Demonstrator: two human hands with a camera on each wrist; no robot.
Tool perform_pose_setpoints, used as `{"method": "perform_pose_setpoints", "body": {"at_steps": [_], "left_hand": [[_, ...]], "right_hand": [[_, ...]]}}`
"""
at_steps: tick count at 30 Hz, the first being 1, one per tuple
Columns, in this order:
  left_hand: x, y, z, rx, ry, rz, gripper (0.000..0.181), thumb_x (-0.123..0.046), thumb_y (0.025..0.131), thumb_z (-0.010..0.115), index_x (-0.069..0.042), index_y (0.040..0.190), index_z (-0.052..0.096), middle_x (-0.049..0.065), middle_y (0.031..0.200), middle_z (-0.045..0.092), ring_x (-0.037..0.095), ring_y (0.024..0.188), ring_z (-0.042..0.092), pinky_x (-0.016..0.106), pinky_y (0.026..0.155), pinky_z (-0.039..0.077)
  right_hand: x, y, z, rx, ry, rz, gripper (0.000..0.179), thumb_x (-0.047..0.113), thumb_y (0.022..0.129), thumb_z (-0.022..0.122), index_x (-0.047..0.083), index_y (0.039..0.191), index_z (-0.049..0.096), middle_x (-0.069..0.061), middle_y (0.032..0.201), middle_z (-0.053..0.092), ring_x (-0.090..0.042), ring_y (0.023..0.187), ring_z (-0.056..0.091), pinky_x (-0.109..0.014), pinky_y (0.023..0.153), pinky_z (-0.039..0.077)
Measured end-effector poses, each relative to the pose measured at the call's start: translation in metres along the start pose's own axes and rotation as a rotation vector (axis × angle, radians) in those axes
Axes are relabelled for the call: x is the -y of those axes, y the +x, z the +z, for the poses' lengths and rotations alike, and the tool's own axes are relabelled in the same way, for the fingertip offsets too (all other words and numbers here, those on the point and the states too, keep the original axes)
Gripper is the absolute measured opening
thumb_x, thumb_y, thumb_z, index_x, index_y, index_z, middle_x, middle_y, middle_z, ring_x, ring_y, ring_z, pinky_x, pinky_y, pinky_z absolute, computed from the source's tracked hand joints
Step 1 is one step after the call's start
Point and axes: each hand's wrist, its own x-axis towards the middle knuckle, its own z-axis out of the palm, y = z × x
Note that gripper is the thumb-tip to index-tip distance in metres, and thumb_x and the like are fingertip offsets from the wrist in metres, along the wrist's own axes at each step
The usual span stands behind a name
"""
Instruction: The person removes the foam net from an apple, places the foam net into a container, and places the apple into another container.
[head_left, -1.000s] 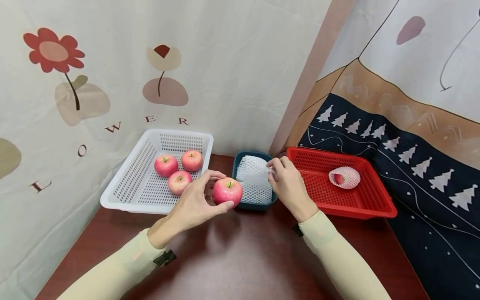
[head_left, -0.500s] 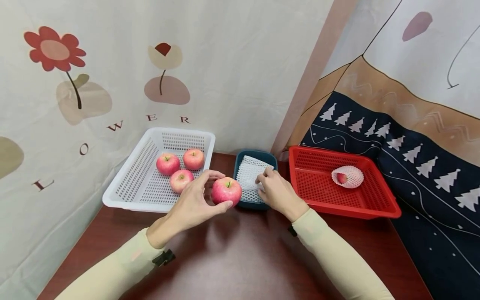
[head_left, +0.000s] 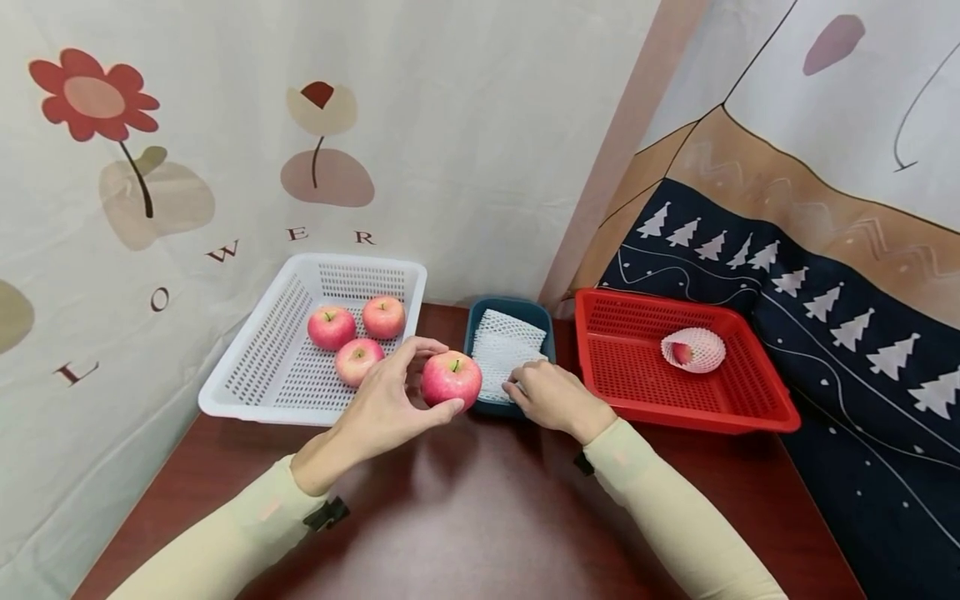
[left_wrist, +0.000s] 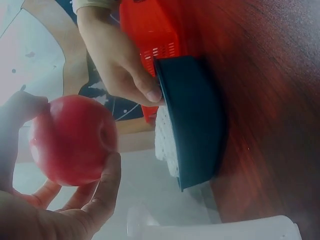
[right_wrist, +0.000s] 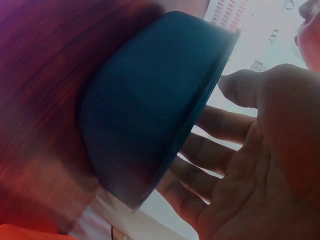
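My left hand (head_left: pixel 390 398) holds a red apple (head_left: pixel 452 381) upright, stem up, in front of the teal bin (head_left: pixel 471 321). In the left wrist view the thumb and fingers lie around the apple (left_wrist: pixel 75 140). White foam net sleeves (head_left: pixel 504 337) are stacked in the bin. My right hand (head_left: pixel 551 396) is over the bin's near right side, fingertips at the near end of the sleeves. In the right wrist view its fingers (right_wrist: pixel 210 152) reach in past the rim, tips hidden behind the bin wall, and the thumb stands apart from them.
On the left, a white basket (head_left: pixel 251 342) contains three apples (head_left: pixel 332 327). On the right, a red basket (head_left: pixel 615 375) has an apple in a foam net (head_left: pixel 703 350) lying in it. Everything stands on a dark red wooden table (head_left: pixel 480 517), with printed curtains behind.
My right hand has moved down and left, from the far right part of the foam sleeves to their near end. The top sleeve's loose edge has settled. The left hand keeps the apple in place.
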Motion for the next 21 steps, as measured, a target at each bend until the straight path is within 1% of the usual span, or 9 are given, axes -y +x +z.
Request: {"method": "perform_pose_setpoints", "body": {"at_steps": [3, 5, 8, 12, 17, 21], "left_hand": [[0.001, 0.0, -0.002, -0.015, 0.027, 0.005, 0.072, -0.026, 0.088, 0.103, -0.019, 0.148, 0.064, 0.002, 0.137, 0.078, 0.02, 0.098, 0.076, 0.039, 0.078, 0.072], [0.0, 0.0, -0.004, -0.025, 0.053, 0.005, 0.073, -0.027, 0.088, 0.103, -0.019, 0.149, 0.064, 0.002, 0.137, 0.077, 0.021, 0.099, 0.074, 0.037, 0.078, 0.071], [0.0, 0.0, -0.006, -0.03, 0.074, 0.0, 0.075, -0.029, 0.088, 0.103, -0.02, 0.151, 0.063, 0.003, 0.139, 0.076, 0.022, 0.105, 0.074, 0.037, 0.08, 0.071], [-0.001, -0.001, -0.009, -0.036, 0.09, 0.001, 0.076, -0.03, 0.088, 0.103, -0.02, 0.151, 0.063, 0.003, 0.14, 0.075, 0.022, 0.107, 0.074, 0.037, 0.082, 0.071], [0.0, -0.001, -0.01, -0.045, 0.097, 0.0, 0.074, -0.031, 0.088, 0.103, -0.019, 0.151, 0.065, 0.005, 0.14, 0.075, 0.021, 0.104, 0.075, 0.031, 0.082, 0.069], [0.002, -0.002, -0.012, -0.04, 0.098, -0.029, 0.076, -0.032, 0.089, 0.102, -0.019, 0.153, 0.064, 0.007, 0.143, 0.074, 0.022, 0.1, 0.078, 0.031, 0.084, 0.07]], "right_hand": [[0.0, -0.003, -0.001, -0.028, -0.001, -0.008, 0.026, 0.028, 0.116, 0.071, 0.01, 0.123, 0.087, -0.006, 0.104, 0.085, -0.018, 0.089, 0.075, -0.04, 0.083, 0.07], [0.0, -0.005, -0.003, -0.05, -0.009, -0.007, 0.026, 0.028, 0.116, 0.072, 0.01, 0.126, 0.087, -0.008, 0.109, 0.085, -0.018, 0.091, 0.075, -0.039, 0.084, 0.07], [0.0, -0.008, -0.008, -0.083, -0.025, -0.014, 0.027, 0.029, 0.115, 0.073, 0.01, 0.13, 0.086, -0.009, 0.116, 0.085, -0.02, 0.094, 0.075, -0.039, 0.085, 0.072], [0.001, -0.012, -0.011, -0.124, -0.042, -0.039, 0.027, 0.029, 0.114, 0.074, 0.01, 0.131, 0.085, -0.01, 0.119, 0.085, -0.022, 0.097, 0.078, -0.04, 0.086, 0.072], [0.001, -0.02, -0.013, -0.188, -0.061, -0.077, 0.028, 0.03, 0.113, 0.076, 0.011, 0.133, 0.085, -0.011, 0.126, 0.084, -0.026, 0.108, 0.081, -0.044, 0.094, 0.073], [-0.002, -0.027, -0.015, -0.233, -0.049, -0.08, 0.031, 0.028, 0.111, 0.079, 0.011, 0.136, 0.083, -0.012, 0.13, 0.083, -0.028, 0.112, 0.08, -0.045, 0.094, 0.072]]}}
